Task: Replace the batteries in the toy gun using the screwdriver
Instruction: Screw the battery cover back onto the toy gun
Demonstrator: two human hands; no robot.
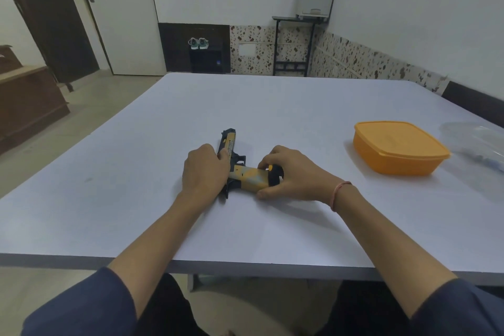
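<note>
An orange-and-black toy gun (pixel 240 169) lies flat in the middle of the pale table (pixel 136 172), barrel pointing away from me and grip pointing right. My left hand (pixel 203 169) presses down on the rear of the slide and covers it. My right hand (pixel 294 173) wraps the end of the grip, fingers over its black base, where a small orange knob shows. No screwdriver and no batteries are in sight.
An orange lidded plastic box (pixel 399 147) stands to the right of the gun. A crumpled clear plastic bag (pixel 480 144) lies at the table's right edge. The table's near edge runs just in front of my forearms.
</note>
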